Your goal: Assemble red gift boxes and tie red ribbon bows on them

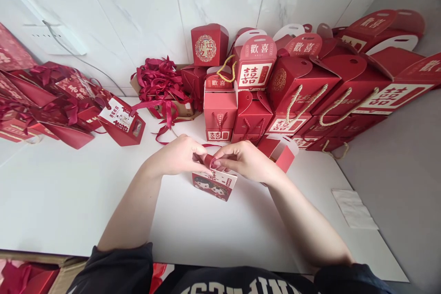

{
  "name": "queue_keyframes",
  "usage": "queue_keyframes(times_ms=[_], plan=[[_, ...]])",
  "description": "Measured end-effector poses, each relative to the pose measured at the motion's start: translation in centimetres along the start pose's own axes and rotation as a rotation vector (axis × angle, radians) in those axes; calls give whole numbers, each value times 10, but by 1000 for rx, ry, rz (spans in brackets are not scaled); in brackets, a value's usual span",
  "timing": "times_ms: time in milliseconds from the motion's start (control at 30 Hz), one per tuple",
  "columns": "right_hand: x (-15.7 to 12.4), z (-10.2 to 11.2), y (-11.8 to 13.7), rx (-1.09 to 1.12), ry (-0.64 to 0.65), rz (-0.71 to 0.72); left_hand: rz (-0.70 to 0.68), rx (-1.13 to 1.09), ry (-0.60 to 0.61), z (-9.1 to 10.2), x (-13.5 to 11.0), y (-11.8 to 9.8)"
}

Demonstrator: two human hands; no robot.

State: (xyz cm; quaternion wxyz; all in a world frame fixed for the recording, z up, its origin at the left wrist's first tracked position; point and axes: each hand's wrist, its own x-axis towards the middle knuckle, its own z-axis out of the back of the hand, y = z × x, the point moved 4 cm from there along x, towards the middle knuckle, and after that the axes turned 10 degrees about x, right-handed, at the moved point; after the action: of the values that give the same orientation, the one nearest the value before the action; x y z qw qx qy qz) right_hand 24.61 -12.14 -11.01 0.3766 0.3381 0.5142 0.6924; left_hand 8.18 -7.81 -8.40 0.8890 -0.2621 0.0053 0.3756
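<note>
A small red and cream gift box (211, 185), printed with two cartoon figures, stands slightly turned on the white table in front of me. Above its top edge, my left hand (183, 155) pinches a dark red ribbon (209, 161) from the left side, thumb low against the box. From the right, my right hand (243, 161) closes thumb and fingertips on the same ribbon, close to the left fingertips. Part of the ribbon between the fingers is hidden. Behind my right wrist sits an open red box (285, 158), partly covered by the hand.
Stacked red gift boxes (303, 85) with rope handles line the back right. A carton (182, 109) heaped with ribbons (156, 80) stands behind my left hand. Ribboned boxes (119, 121) crowd the left. A folded white tissue (354, 209) lies at the right edge.
</note>
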Motion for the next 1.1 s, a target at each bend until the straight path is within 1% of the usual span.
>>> queue_keyframes(times_ms=[133, 233, 433, 600, 733, 833, 933, 1033, 1067, 1100], plan=[[2, -1, -3, 14, -16, 9, -18, -22, -24, -1, 1, 1], [2, -2, -2, 1, -5, 15, -28, -54, -34, 0, 1, -1], [0, -1, 3, -45, 22, 37, 15, -111, 20, 0, 0, -2], [-1, 1, 5, -63, 13, 59, 13, -130, 29, 0, 0, -2], [-2, 2, 8, -105, 42, 81, 15, -111, 37, -1, -1, -2], [-4, 2, 10, -130, 71, 89, -9, -71, 25, -1, -1, -2], [-6, 1, 11, -173, 70, 103, -35, -84, 11, -2, -1, -3], [-10, -2, 19, -250, 102, 126, -82, -53, 61, -4, -1, -4], [-13, -2, 24, -288, 85, 134, -100, -23, 72, -4, -2, -5], [-16, -1, 30, -326, 39, 143, -113, 12, 71, -3, -1, -6]])
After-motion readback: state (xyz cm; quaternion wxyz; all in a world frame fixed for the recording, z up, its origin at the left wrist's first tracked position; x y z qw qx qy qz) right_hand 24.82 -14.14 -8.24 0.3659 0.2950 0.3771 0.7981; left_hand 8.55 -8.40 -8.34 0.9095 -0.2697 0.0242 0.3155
